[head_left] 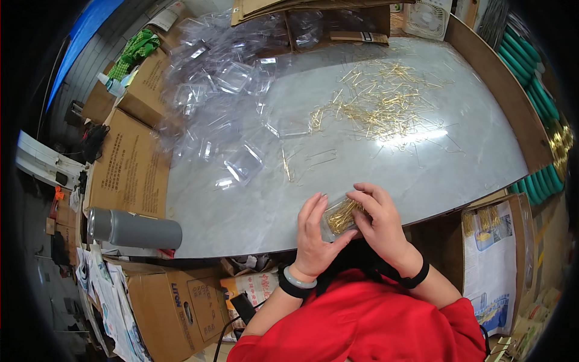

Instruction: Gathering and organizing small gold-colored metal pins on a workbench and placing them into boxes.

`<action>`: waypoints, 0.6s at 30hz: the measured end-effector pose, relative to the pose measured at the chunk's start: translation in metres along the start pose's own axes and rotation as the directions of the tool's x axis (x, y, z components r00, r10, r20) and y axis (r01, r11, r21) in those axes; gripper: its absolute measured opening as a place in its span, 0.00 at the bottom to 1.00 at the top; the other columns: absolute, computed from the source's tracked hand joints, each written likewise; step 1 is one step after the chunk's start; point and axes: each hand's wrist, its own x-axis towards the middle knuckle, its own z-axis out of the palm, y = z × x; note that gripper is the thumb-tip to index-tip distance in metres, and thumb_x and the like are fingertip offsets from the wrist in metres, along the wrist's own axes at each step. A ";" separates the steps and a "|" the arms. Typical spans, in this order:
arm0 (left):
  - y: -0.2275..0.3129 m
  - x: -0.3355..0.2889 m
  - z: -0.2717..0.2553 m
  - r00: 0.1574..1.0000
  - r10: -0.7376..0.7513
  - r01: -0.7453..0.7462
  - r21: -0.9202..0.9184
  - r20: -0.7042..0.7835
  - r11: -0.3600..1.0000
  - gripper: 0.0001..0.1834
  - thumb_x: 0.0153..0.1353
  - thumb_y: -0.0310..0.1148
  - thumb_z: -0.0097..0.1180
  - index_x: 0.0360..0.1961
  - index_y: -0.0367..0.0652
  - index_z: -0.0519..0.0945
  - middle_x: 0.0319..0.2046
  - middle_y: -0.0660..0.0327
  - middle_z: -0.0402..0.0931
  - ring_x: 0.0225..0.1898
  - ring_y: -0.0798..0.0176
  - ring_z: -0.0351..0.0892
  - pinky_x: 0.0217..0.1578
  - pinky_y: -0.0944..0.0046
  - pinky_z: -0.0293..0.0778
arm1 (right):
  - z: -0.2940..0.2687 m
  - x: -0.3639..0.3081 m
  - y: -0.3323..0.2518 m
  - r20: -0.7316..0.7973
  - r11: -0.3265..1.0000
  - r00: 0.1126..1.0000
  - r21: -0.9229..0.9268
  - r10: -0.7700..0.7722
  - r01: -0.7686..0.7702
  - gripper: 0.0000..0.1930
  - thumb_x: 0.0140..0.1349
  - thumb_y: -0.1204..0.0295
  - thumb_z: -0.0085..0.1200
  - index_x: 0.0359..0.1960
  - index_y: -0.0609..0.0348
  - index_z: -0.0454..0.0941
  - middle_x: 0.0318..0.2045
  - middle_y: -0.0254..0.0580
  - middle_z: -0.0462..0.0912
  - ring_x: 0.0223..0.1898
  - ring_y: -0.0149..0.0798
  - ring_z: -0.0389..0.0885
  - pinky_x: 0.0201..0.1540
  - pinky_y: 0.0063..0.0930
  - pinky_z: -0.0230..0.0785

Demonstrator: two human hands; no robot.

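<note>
A small clear plastic box filled with gold wire pins is held between my two hands near the front edge of the table. My left hand grips its left side, fingers pointing up and thumb along the near edge. Over the right side curls my right hand, its fingertips at the pins on top. Farther off lies a loose pile of thin gold wire pins, some with bent ends. A few single pins lie apart, nearer to the box.
Empty clear plastic boxes are heaped on the left of the grey table. A grey bottle lies at the left front corner. Cardboard boxes line the left side. A white fan stands at the back; a brown board edges the right.
</note>
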 end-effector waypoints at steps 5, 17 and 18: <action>0.006 0.003 -0.004 0.999 -0.042 0.043 -0.006 0.030 0.999 0.50 0.48 0.32 0.79 0.70 0.40 0.62 0.67 0.45 0.63 0.67 0.41 0.66 0.66 0.49 0.68 | -0.004 0.006 -0.002 0.108 0.996 0.993 -0.076 -0.046 0.054 0.12 0.62 0.76 0.59 0.47 0.56 0.82 0.54 0.48 0.78 0.60 0.56 0.73 0.63 0.47 0.66; -0.003 0.001 -0.003 0.988 0.006 0.012 -0.114 0.154 0.993 0.53 0.49 0.29 0.75 0.73 0.37 0.57 0.68 0.43 0.62 0.69 0.39 0.64 0.68 0.47 0.66 | 0.002 0.007 -0.002 0.147 0.994 0.988 -0.083 -0.057 0.069 0.17 0.57 0.69 0.68 0.47 0.57 0.82 0.59 0.47 0.76 0.65 0.58 0.68 0.66 0.50 0.62; -0.001 0.003 -0.004 0.985 0.000 0.022 -0.125 0.171 0.992 0.53 0.49 0.29 0.74 0.74 0.37 0.56 0.68 0.43 0.62 0.69 0.39 0.64 0.68 0.47 0.65 | 0.003 0.007 -0.003 0.115 1.000 0.993 -0.025 0.011 -0.008 0.18 0.56 0.68 0.69 0.47 0.57 0.82 0.57 0.47 0.76 0.64 0.57 0.69 0.65 0.49 0.63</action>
